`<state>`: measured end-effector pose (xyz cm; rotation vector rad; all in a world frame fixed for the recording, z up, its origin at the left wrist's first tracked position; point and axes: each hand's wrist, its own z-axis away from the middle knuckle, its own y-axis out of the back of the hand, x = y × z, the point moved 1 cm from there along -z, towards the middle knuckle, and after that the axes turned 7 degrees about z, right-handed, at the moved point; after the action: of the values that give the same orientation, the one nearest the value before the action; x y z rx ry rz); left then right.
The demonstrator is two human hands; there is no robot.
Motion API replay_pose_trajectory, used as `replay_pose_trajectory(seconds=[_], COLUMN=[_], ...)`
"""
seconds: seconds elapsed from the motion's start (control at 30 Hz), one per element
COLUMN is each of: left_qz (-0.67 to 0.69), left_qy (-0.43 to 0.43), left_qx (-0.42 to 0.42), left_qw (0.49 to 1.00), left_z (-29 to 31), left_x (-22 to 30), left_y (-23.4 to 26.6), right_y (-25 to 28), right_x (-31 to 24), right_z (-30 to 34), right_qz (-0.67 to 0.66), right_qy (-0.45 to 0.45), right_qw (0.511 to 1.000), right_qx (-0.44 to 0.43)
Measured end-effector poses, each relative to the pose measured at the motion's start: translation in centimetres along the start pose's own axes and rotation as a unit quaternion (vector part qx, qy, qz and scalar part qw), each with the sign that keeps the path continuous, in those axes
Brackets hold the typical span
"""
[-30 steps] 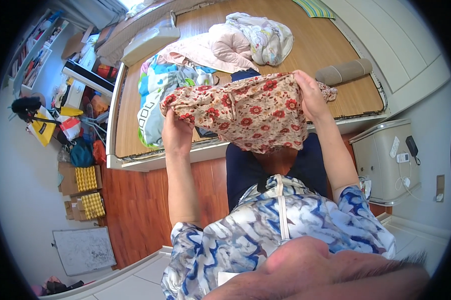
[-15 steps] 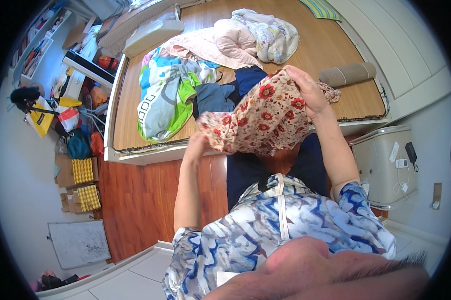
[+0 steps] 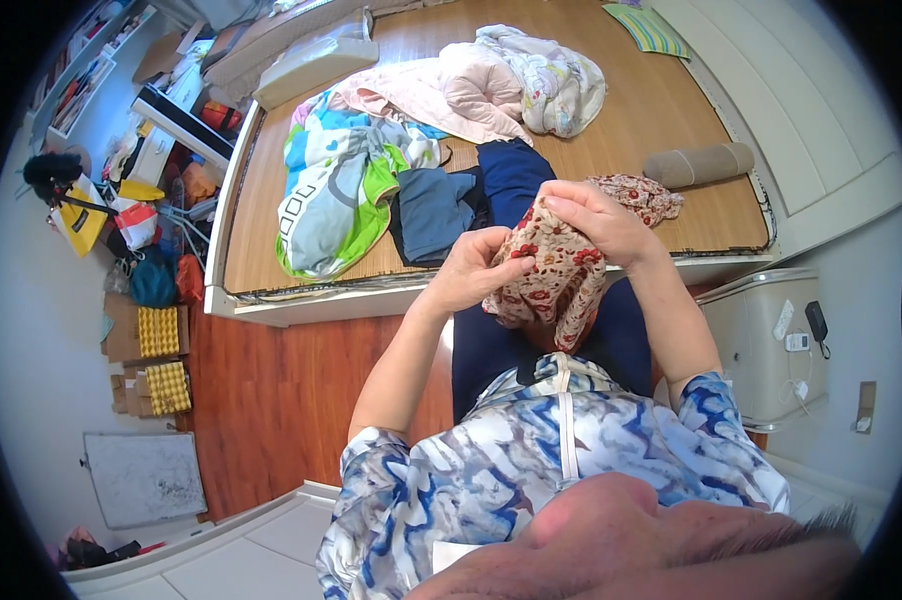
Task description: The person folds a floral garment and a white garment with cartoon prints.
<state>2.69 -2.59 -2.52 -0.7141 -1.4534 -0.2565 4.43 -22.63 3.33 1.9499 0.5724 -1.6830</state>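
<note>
A cream cloth printed with red flowers point(image 3: 548, 285) hangs bunched above my lap, its kind of garment unclear. My left hand point(image 3: 471, 268) pinches its left edge, thumb lying across the fabric. At its upper right, my right hand point(image 3: 603, 222) grips the cloth between thumb and fingers. Both hands are close together. Past my right hand, a similar floral cloth point(image 3: 649, 198) lies crumpled on the bed; whether it joins the held one is hidden. Just beyond my hands are folded navy trousers point(image 3: 514, 172) and a folded grey-blue garment point(image 3: 436, 215).
The low bed point(image 3: 661, 110) carries a grey, white and green quilt point(image 3: 331, 215), a pink quilt point(image 3: 411, 95), a white floral quilt point(image 3: 561, 80) and a brown bolster point(image 3: 699, 163). A beige case point(image 3: 756, 345) stands right of me. Clutter and egg trays point(image 3: 161, 333) line the left wall.
My hands have come closer together, the left moving right and slightly up, the right moving down. The stretched floral cloth is now gathered between them.
</note>
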Motion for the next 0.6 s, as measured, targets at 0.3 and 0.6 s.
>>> replay_pose_trajectory(seconds=[0.3,0.6], left_qz=[-0.006,-0.115], left_qy=[-0.026,-0.061], left_qx=[0.024,0.041], left_qw=[0.999,0.991], left_z=[0.4,-0.1], left_x=[1.7,3.9], left_y=[-0.9,-2.0], right_y=[1.6,1.3], right_x=[0.8,2.2], right_z=[1.8,1.8], right_qz=[-0.044,0.175], right_qy=[-0.037,0.023], right_qw=[0.998,0.984], right_qx=[0.002,0.009])
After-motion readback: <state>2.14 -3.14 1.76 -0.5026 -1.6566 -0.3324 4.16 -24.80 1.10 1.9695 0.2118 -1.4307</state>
